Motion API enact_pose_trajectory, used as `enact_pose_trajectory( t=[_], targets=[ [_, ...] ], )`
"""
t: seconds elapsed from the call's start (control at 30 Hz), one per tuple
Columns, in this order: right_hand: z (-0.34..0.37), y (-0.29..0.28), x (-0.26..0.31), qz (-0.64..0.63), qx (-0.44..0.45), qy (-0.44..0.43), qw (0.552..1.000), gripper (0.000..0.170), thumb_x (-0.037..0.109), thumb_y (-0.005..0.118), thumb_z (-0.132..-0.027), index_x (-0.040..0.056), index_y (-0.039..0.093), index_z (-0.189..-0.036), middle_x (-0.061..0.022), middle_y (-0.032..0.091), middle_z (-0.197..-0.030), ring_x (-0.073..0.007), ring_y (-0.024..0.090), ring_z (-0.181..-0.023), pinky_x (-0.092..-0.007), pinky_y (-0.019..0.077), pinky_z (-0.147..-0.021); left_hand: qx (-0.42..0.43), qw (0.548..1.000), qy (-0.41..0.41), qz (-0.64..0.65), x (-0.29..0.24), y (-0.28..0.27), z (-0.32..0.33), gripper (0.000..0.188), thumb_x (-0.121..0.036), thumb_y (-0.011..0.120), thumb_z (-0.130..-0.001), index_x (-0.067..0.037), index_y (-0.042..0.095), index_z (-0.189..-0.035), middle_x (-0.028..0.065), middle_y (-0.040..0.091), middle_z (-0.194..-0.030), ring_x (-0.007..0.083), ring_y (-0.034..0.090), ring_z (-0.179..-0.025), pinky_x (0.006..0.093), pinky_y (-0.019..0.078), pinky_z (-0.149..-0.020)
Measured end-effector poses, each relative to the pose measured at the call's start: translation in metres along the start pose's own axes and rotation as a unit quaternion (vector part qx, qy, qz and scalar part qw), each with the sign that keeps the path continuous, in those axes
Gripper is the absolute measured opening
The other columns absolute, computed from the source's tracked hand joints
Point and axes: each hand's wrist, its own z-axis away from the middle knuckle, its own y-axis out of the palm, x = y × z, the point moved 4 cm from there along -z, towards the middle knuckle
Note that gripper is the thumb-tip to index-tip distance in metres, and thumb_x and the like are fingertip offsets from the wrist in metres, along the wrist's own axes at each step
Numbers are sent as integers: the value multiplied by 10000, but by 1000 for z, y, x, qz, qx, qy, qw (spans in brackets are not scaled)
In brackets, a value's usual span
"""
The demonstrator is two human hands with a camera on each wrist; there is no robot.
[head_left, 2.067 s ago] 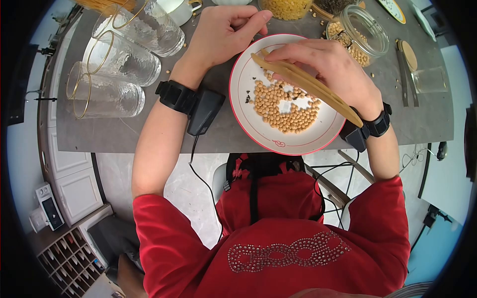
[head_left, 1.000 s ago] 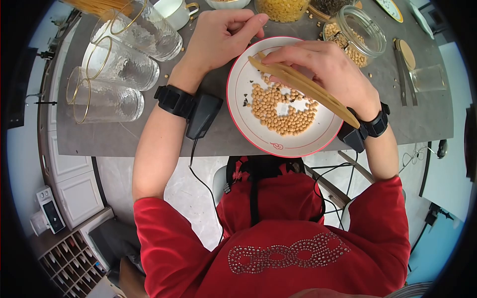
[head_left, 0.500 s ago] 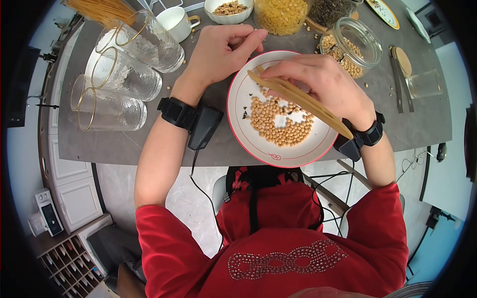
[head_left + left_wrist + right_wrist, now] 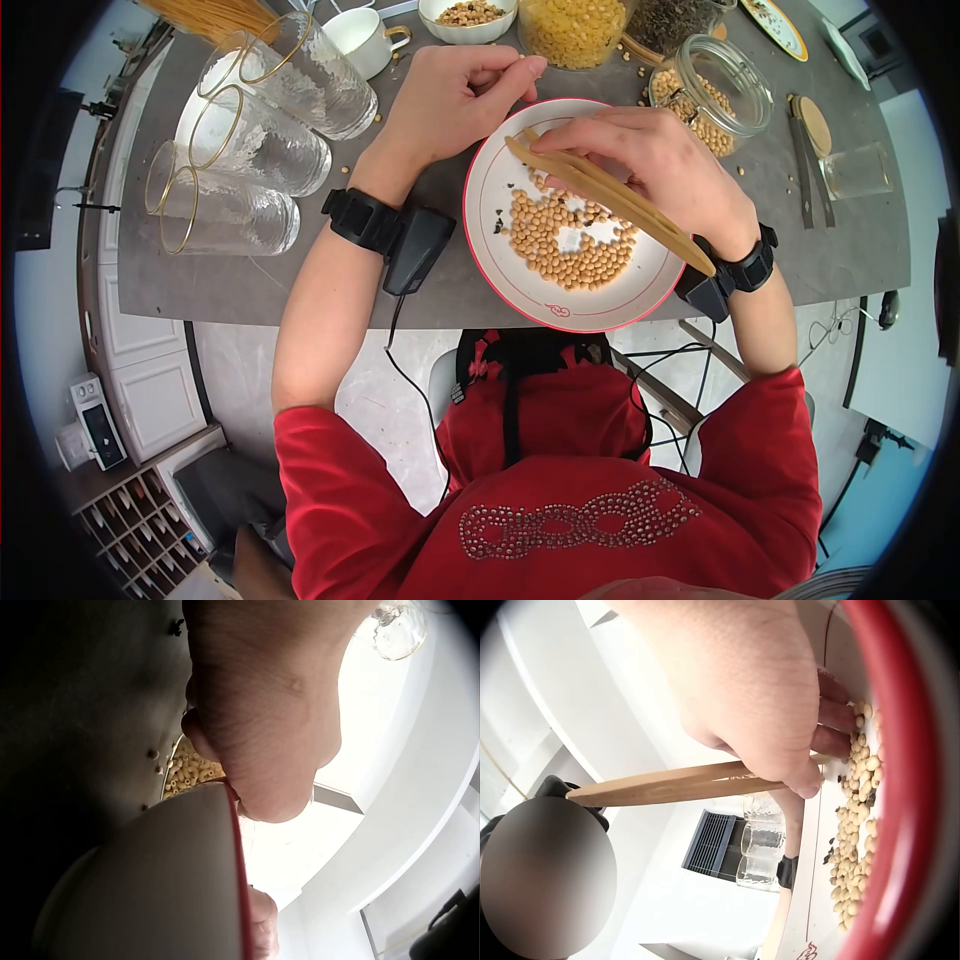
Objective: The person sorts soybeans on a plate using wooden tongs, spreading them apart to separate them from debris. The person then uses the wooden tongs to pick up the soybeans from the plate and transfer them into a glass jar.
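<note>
My right hand (image 4: 650,165) holds a pair of wooden tongs (image 4: 620,200), their joined end slanting back over the wrist. In the right wrist view, several fingertips (image 4: 832,741) reach down to the beans (image 4: 849,859). Those pale round beans (image 4: 570,245) lie spread over a white plate with a red rim (image 4: 545,315), with a few dark flakes beside them. At the plate's far left edge rests my left hand (image 4: 455,100), fingers loosely curled and holding nothing. From the left wrist, that hand (image 4: 262,727) appears right at the red rim (image 4: 238,862).
Several gold-rimmed glasses (image 4: 260,150) lie at the left, near a white cup (image 4: 362,45). Behind the plate are a bowl of mixed beans (image 4: 470,28) and a pasta jar (image 4: 575,30). An open glass bean jar (image 4: 715,95) lies tipped at right, with stray beans around.
The head view shifts slightly, bringing the far bowl and cup more into frame. Both hands, the tongs and the beans stay nearly the same.
</note>
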Motion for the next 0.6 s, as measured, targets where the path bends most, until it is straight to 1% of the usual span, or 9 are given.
enact_pose_trajectory(
  t=[0.07,0.37,0.6],
  targets=[
    [1,-1,0,1,1,3,1000,267,178,752,-880,89,702,-1127,-142,708,-892,-353,688,-789,-424,536,-678,-4,1000,-1,21,0,1,0,328,-243,652,-1042,15,744,-862,-8,715,-715,5,553,-646,210,454,-602],
    [1,-1,0,3,5,-2,1000,273,168,749,-875,93,702,-1134,-144,707,-896,-350,687,-794,-425,538,-686,3,1000,9,20,1,2,-1,328,-240,650,-1043,22,739,-866,2,717,-709,6,558,-647,212,460,-603],
    [0,-2,1,2,3,-1,1000,276,158,755,-867,91,703,-1130,-143,705,-896,-350,683,-784,-422,534,-677,17,1000,-10,11,5,5,-2,323,-240,664,-1036,27,728,-865,10,725,-715,1,570,-657,211,467,-603]
  ],
)
